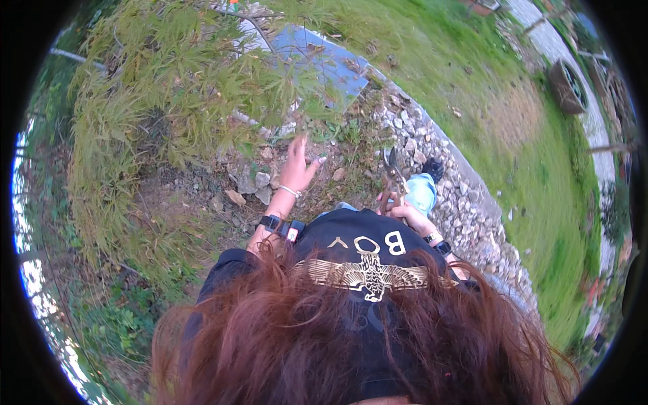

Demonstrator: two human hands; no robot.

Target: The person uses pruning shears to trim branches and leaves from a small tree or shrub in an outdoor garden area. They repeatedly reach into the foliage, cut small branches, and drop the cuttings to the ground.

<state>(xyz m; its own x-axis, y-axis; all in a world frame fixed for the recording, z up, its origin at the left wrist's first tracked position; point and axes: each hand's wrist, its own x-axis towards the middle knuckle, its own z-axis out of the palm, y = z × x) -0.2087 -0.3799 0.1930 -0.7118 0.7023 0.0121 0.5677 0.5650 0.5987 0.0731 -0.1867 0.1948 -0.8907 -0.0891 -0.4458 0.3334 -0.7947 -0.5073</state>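
Note:
My right hand (410, 215) grips a pair of bypass pruning shears (394, 177) by the handles, low in front of my body. The blade end points away from me, over the gravel side. Reaching forward, my left hand (296, 169) has its fingers apart and holds nothing. Just beyond its fingertips hang the lower leaves of a feathery-leaved shrub (202, 86), which looks like a laceleaf maple. Part of the ground beneath is hidden by its drooping branches. Soil with several loose stones (262, 179) lies around my left hand.
A blue-grey flat panel (324, 61) lies past the foliage. Pale gravel (471, 217) runs along a curved edging (445, 134) on the right, with lawn (526, 202) beyond. My shoe (433, 168) stands on the gravel. A large round planter-like object (568, 87) is at the far right.

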